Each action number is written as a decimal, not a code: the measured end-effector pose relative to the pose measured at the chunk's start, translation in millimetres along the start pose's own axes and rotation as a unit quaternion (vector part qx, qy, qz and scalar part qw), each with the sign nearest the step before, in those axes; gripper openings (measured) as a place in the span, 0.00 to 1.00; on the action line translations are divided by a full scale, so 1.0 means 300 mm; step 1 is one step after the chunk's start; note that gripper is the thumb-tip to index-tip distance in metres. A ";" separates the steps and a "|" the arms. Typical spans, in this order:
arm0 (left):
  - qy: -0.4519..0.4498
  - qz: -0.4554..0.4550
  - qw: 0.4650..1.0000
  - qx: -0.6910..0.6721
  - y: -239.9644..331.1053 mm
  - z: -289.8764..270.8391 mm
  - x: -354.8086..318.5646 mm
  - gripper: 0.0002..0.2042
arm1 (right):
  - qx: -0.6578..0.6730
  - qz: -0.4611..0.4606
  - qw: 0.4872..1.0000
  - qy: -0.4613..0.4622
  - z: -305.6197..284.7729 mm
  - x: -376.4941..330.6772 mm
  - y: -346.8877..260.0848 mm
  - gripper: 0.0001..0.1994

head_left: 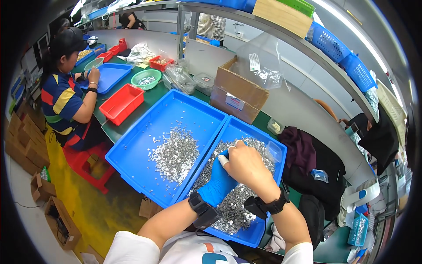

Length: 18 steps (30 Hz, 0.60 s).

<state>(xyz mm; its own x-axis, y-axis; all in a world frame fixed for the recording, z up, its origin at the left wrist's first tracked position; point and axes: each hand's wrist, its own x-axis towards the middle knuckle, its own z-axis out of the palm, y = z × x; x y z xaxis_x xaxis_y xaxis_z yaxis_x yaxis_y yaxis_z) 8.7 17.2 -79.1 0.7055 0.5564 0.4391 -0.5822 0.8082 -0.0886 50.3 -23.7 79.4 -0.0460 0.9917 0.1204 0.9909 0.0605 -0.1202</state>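
In the head view, the gloved left hand meets the right hand, fingers bunched together; whether they pinch anything, I cannot tell. Small silver pieces lie beneath the fingers in a blue tray (presumably catching drops); another pile sits leftward.
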 end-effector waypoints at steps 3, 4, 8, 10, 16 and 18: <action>0.087 0.007 0.996 0.013 -0.005 0.059 0.002 0.23 | -0.003 0.016 1.000 -0.023 -0.010 0.018 -0.015 0.21; 0.116 0.009 0.993 0.017 -0.004 0.084 0.004 0.23 | 0.007 0.021 1.000 -0.022 -0.014 0.021 -0.013 0.21; 0.227 0.024 0.973 0.033 0.007 0.178 0.015 0.23 | 0.079 0.034 0.996 0.033 -0.044 -0.010 0.017 0.19; 0.284 0.038 0.957 0.041 0.022 0.195 0.016 0.24 | 0.192 0.047 0.971 0.135 -0.043 -0.058 0.035 0.14; 0.179 0.101 0.970 0.131 0.049 0.169 0.027 0.24 | 0.226 0.048 0.965 0.126 0.044 -0.151 0.034 0.18; 0.200 0.100 0.969 0.108 0.054 0.169 0.031 0.24 | 0.167 0.011 0.976 0.138 0.081 -0.160 0.040 0.24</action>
<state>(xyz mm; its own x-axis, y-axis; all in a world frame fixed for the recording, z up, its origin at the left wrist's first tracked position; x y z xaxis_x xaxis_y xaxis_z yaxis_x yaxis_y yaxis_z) -14.8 25.7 -31.1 0.6451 0.7626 0.0471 -0.7637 0.6416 0.0717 61.3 -67.9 48.2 0.0567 0.9274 0.3696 0.8926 0.1188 -0.4349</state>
